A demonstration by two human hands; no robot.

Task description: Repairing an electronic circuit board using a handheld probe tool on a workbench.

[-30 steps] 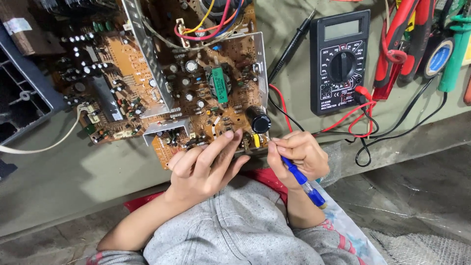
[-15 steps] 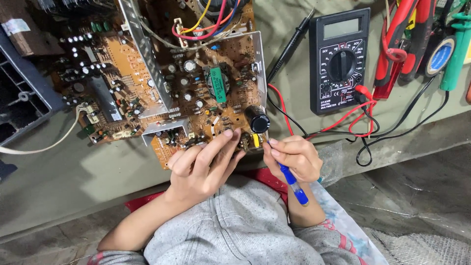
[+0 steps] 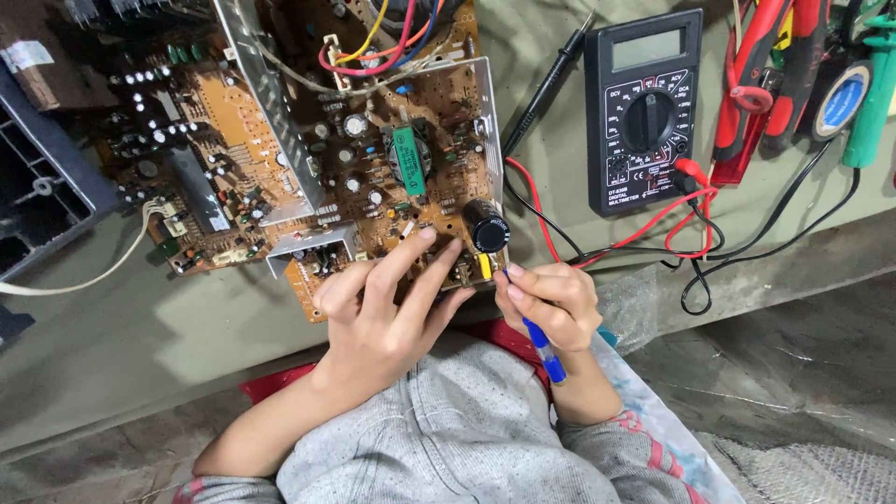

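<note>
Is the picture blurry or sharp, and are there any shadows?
Head view: sharp on the board and meter; soft even light, a faint shadow left of the left hand; the right hand holds a blue pen.

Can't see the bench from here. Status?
Left hand flat on circuit board. Right hand grips blue tool, tip beside black capacitor. Meter leads close by.

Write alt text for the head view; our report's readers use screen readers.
A person's left hand rests on a brown circuit board, while the right hand holds a blue-handled tool to its edge by a black capacitor. A black multimeter with red and black leads lies to the right.
</note>
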